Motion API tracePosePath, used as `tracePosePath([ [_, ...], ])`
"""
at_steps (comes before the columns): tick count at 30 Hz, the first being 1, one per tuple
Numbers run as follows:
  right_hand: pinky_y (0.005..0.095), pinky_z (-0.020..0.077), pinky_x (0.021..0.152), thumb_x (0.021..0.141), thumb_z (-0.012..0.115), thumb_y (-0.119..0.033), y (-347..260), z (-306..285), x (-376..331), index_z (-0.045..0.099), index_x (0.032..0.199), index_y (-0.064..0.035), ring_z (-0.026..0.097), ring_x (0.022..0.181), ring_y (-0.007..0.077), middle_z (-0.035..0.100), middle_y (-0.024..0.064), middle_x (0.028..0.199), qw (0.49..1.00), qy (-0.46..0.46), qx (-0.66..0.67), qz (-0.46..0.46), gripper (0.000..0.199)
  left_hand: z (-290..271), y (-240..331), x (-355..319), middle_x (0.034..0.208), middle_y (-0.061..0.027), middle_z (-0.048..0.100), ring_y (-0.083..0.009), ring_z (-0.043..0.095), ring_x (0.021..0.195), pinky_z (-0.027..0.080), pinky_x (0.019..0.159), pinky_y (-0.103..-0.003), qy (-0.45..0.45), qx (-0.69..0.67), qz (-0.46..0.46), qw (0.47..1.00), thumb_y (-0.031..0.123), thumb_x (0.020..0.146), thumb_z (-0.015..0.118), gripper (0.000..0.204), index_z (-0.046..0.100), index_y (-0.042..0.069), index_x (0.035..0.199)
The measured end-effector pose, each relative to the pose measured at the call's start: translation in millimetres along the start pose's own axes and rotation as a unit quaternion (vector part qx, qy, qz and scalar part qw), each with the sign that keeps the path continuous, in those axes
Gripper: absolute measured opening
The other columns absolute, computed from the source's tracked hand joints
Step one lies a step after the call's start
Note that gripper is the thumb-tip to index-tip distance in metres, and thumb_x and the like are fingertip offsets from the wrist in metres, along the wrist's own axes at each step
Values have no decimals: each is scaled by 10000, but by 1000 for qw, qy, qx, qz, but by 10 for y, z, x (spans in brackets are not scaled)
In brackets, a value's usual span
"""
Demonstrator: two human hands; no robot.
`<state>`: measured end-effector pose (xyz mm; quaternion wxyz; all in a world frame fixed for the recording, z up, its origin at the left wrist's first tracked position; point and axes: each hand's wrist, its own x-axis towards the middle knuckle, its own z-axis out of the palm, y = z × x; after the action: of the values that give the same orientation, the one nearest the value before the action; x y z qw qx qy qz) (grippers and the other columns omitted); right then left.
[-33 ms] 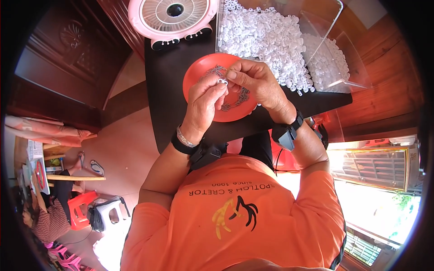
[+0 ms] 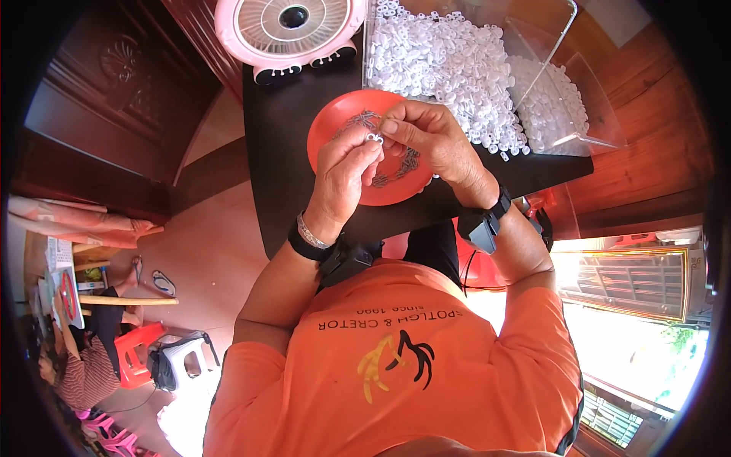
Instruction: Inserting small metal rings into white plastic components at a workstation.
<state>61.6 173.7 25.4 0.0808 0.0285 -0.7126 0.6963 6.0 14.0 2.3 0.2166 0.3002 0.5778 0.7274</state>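
Note:
Both my hands are close together over a round red plate (image 2: 324, 126). My left hand (image 2: 344, 167) pinches a small white plastic piece (image 2: 375, 138) with two rounded loops between thumb and fingers. Right beside it, my right hand (image 2: 434, 141) has thumb and forefinger pressed together at the white piece; anything between those fingertips is too small to make out. Scattered in the plate lie many thin grey metal pieces (image 2: 410, 161) that look like small nails, partly hidden by my hands.
A heap of white plastic pieces (image 2: 442, 65) spills from a clear bin (image 2: 548, 68) on the black table (image 2: 282, 152). At the back left stands a pink fan (image 2: 228, 23). Far left, another person (image 2: 87, 373) is near a red stool (image 2: 137, 354) and a white stool (image 2: 186, 365).

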Motion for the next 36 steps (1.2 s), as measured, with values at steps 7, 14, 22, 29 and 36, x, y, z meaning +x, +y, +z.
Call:
tracePosePath([
  [7,216,458,658,918,586,-162,63,56,-35,617,892,-18,541,713,64,600,-4,778,1000,17,12,-8,150,-1,-19,8,612,7,478,-51,418,506,331,462,-209,-7,-13,-6,1000,166,898,516,228,531,20,724],
  [14,203,444,659,926,573,-151,115,67,-37,593,894,-37,522,715,45,583,-24,785,999,21,4,-25,121,-30,-87,22,606,16,465,-44,397,505,318,455,-206,-15,-19,-11,1000,160,896,518,227,515,28,711],
  [22,231,467,720,910,573,-102,49,38,-65,617,905,6,552,789,67,624,12,853,998,6,-63,-10,117,4,-154,18,619,33,444,-29,361,516,285,448,-198,-4,-45,-10,999,137,887,514,232,479,37,680],
  [29,236,473,715,905,601,-174,-76,-261,-83,656,972,7,573,766,79,650,24,806,985,61,-159,-26,200,-35,-82,50,564,20,449,-45,379,476,253,437,-198,-1,3,-17,1000,207,894,500,235,535,43,729],
  [36,239,455,624,814,673,-167,89,-710,-615,678,882,-16,568,675,92,646,49,752,931,168,-324,30,166,-61,-52,56,588,22,450,-44,391,482,260,428,-186,20,-44,-26,998,176,901,481,218,514,64,716],
])
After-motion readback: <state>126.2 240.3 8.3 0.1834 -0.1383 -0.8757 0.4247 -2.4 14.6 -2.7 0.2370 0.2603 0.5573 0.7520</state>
